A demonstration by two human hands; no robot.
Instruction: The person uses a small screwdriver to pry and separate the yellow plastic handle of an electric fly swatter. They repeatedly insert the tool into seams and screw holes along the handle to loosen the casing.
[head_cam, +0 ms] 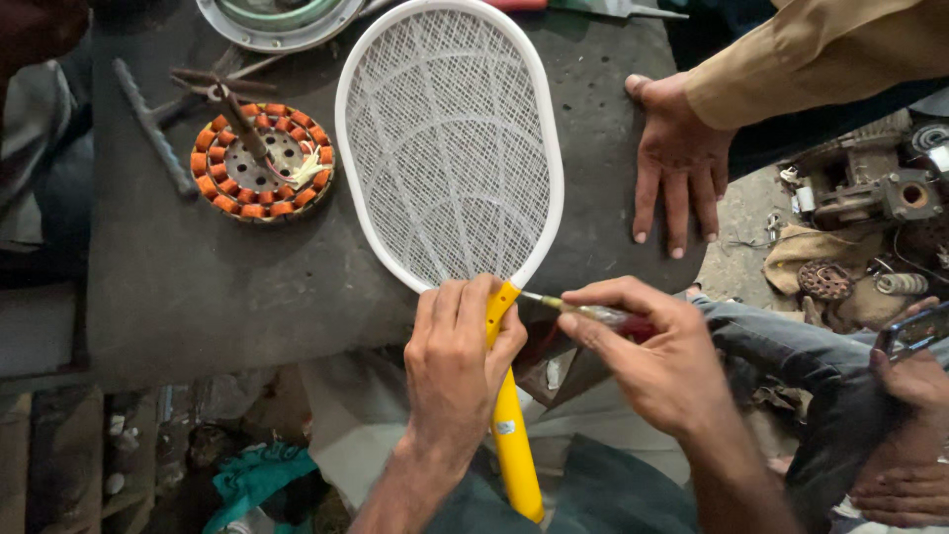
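1. The left hand (457,361) is wrapped tight around the yellow handle (512,435) of a bug-zapper racket (450,148), right where the handle meets the white frame. I think it squeezes there to keep the racket from wiggling.
2. The racket's wide white net lies flat on the dark bench (227,287), near the middle. The net points toward the far edge. The handle sticks out past the near edge, over the person's lap, so the bench carries the big part.
3. The right hand (657,361) pinches a small screwdriver (593,313) with a red grip. Its fingers are closed around it. The thin metal tip touches the side of the yellow handle, just beside the left hand's fingers.
4. The two hands are close together, so the tool can be aimed at one tiny spot.
5. A round motor part with orange copper coils (262,161) sits near the far left corner of the bench, well apart from the racket's handle.
6. Another person's hand (677,163) lies flat at the right edge of the bench, in a tan sleeve. It holds nothing.
7. A third hand with a phone (914,331) shows at the far right, off the bench.
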